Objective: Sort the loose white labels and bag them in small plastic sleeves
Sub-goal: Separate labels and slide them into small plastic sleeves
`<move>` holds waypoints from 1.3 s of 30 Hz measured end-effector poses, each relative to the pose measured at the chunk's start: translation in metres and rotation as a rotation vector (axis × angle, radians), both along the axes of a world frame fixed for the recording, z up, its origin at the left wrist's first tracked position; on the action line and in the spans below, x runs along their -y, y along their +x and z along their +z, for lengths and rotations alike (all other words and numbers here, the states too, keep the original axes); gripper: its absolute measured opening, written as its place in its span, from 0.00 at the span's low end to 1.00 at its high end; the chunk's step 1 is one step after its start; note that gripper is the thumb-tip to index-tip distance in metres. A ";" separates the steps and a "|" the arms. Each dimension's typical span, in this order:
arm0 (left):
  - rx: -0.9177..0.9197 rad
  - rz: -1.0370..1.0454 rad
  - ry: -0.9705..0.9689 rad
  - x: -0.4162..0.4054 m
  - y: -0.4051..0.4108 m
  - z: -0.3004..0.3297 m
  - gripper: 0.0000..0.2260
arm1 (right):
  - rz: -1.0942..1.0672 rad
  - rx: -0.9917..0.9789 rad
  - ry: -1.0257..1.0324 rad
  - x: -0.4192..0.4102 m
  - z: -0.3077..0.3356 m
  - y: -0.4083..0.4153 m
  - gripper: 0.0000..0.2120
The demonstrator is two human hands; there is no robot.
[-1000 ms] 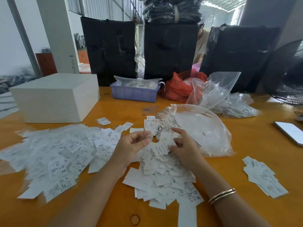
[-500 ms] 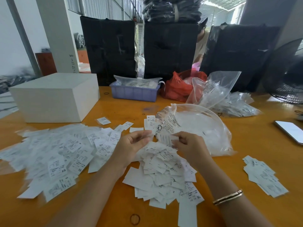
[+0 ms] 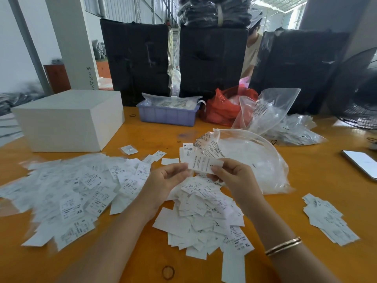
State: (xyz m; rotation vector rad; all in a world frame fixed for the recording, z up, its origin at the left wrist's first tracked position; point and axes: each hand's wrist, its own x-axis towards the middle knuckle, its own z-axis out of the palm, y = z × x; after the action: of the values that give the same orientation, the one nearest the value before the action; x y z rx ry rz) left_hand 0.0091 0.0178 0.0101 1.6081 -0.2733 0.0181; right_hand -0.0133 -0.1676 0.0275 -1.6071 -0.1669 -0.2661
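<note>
Above the counter [image 3: 306, 201], both hands, left hand [image 3: 165, 180] and right hand [image 3: 234, 176], pinch one flimsy label [image 3: 204, 164] by its edges, best held lightly.

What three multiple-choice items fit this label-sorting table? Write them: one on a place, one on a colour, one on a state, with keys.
1. Where does the white rectangular box stand?
A. far left of the orange wooden table
B. inside the basket
C. at the right edge

2. What colour is the shallow plastic basket?
A. green
B. purple-blue
C. yellow

3. What is the right hand doing?
A. lying flat on the table
B. holding a phone
C. pinching a white printed label

Key: 1 A, the box sits at the far left, beyond the big spread of loose labels. 2 B, its wall is purple-blue. 3 C, its fingers pinch the label, and the left hand meets the label's other end.
</note>
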 end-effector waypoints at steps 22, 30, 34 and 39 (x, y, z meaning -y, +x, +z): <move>0.037 0.008 -0.006 0.000 -0.002 0.003 0.05 | -0.048 0.064 -0.050 0.005 0.004 -0.003 0.11; 0.023 0.016 -0.036 -0.001 -0.001 0.003 0.05 | -0.016 0.050 -0.177 0.003 0.000 -0.002 0.10; 0.020 0.023 -0.033 -0.001 0.000 0.002 0.05 | -0.044 0.075 -0.168 0.003 0.001 -0.002 0.12; 0.016 0.033 -0.032 -0.002 0.000 0.001 0.06 | -0.052 0.079 -0.085 0.005 0.005 -0.004 0.13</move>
State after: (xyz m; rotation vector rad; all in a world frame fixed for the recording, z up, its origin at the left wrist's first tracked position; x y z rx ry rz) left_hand 0.0090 0.0199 0.0112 1.5807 -0.2574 0.0599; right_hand -0.0172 -0.1730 0.0329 -1.6875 -0.1999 -0.3673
